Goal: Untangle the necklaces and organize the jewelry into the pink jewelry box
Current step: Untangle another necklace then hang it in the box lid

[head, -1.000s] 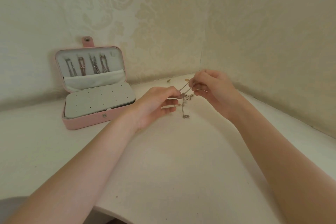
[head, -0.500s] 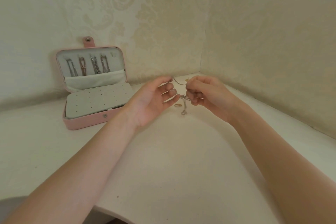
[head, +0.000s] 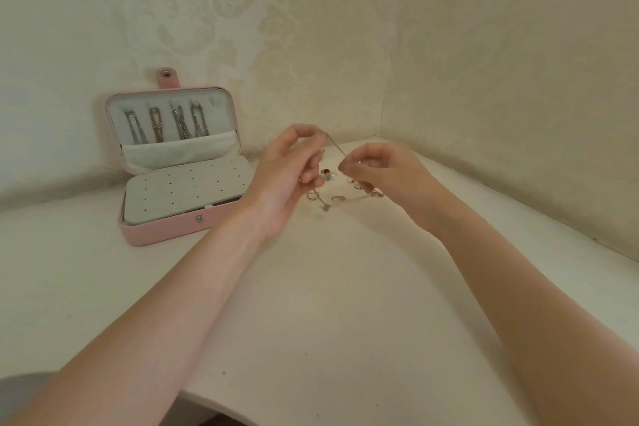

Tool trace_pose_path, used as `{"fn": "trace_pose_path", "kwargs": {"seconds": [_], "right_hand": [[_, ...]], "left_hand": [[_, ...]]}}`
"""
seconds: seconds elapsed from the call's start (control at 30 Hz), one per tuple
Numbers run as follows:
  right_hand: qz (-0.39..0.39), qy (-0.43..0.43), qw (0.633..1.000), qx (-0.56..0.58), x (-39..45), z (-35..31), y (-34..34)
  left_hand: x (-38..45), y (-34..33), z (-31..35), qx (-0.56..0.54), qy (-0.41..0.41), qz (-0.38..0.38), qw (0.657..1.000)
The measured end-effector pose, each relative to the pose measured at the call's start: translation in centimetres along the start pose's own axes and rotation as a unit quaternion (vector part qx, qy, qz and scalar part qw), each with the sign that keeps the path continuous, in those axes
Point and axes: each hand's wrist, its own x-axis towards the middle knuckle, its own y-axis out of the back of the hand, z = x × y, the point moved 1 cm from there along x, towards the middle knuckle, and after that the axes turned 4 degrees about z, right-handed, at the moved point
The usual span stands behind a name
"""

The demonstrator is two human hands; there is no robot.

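Observation:
A thin silver necklace chain [head: 334, 144] stretches between my two hands above the white table. My left hand [head: 290, 176] pinches its upper end, and my right hand [head: 383, 169] pinches it lower down. Below them a small heap of jewelry [head: 332, 190] lies on the table: rings, pearl studs, a dark bead and tangled chain. The pink jewelry box [head: 179, 225] stands open at the left. Several necklaces [head: 166, 124] hang in its lid above a pale pocket. A grey perforated earring panel [head: 186, 190] covers its base.
The white table [head: 311, 304] fits into a corner of two cream patterned walls [head: 484, 62]. Its curved front edge runs along the bottom of the view. The box leans close to the left wall.
My hands have moved slightly apart and lifted the chain, so it now runs taut between them. The loose jewelry below has come into view on the table.

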Motion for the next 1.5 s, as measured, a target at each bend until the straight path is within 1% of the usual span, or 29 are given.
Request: {"fn": "trace_pose_path", "kwargs": {"seconds": [0.03, 0.1, 0.13, 0.2, 0.33, 0.43, 0.47, 0.53, 0.6, 0.67, 0.73, 0.8, 0.9, 1.03, 1.13, 1.23, 1.3, 1.5], "right_hand": [[0.028, 0.001, 0.999, 0.028, 0.1, 0.0, 0.1], [0.065, -0.014, 0.989, 0.133, 0.2, 0.0, 0.7], [0.066, -0.025, 0.981, 0.181, 0.3, -0.1, 1.1], [0.054, -0.042, 0.970, 0.233, 0.3, -0.2, 1.4], [0.037, -0.056, 0.967, 0.245, 0.3, 0.0, 1.1], [0.022, -0.065, 0.963, 0.260, 0.2, -0.2, 1.2], [0.013, -0.070, 0.961, 0.269, 0.2, -0.2, 1.2], [-0.010, -0.083, 0.953, 0.291, 0.1, -0.3, 1.1], [-0.032, -0.092, 0.945, 0.314, 0.1, -0.4, 0.9], [-0.054, -0.096, 0.938, 0.329, 0.0, -0.4, 0.6], [-0.071, -0.100, 0.934, 0.334, 0.0, -0.4, 0.4], [-0.076, -0.106, 0.932, 0.338, 0.0, -0.4, 0.3], [-0.072, -0.108, 0.929, 0.346, 0.1, -0.3, 0.4], [-0.052, -0.111, 0.931, 0.345, 0.2, -0.1, 0.8], [-0.003, -0.126, 0.931, 0.342, 0.4, 0.2, 1.3], [0.081, -0.136, 0.926, 0.344, 0.6, 0.8, 2.2], [0.114, -0.139, 0.925, 0.335, 0.6, 1.2, 2.7], [0.137, -0.142, 0.933, 0.301, 0.7, 1.5, 3.0]], "left_hand": [[-0.1, 0.0, -0.2, 0.065, -0.014, -0.004, 0.998], [-0.2, -0.2, -0.9, 0.170, -0.001, -0.024, 0.985], [-0.3, -0.2, -1.2, 0.194, 0.018, -0.034, 0.980], [-0.3, -0.1, -1.5, 0.199, 0.048, -0.040, 0.978], [0.0, 0.4, -1.0, 0.128, 0.091, -0.019, 0.987], [0.1, 0.5, -0.9, 0.096, 0.114, -0.009, 0.989], [0.1, 0.5, -1.0, 0.101, 0.115, -0.012, 0.988], [0.1, 0.3, -1.2, 0.145, 0.102, -0.025, 0.984], [-0.1, 0.1, -1.5, 0.191, 0.092, -0.056, 0.976], [-0.4, -0.2, -1.8, 0.214, 0.096, -0.097, 0.967], [-0.6, -0.4, -2.0, 0.242, 0.099, -0.120, 0.958], [-0.7, -0.4, -2.1, 0.281, 0.094, -0.124, 0.947], [-0.9, -0.4, -2.0, 0.296, 0.085, -0.147, 0.940], [-1.0, -0.3, -1.9, 0.303, 0.078, -0.167, 0.935], [-0.9, -0.2, -1.8, 0.306, 0.084, -0.165, 0.934], [-0.6, 0.1, -1.8, 0.279, 0.101, -0.139, 0.945], [-0.4, 0.3, -1.8, 0.248, 0.114, -0.116, 0.955], [0.0, 0.6, -1.9, 0.205, 0.122, -0.040, 0.970]]}}
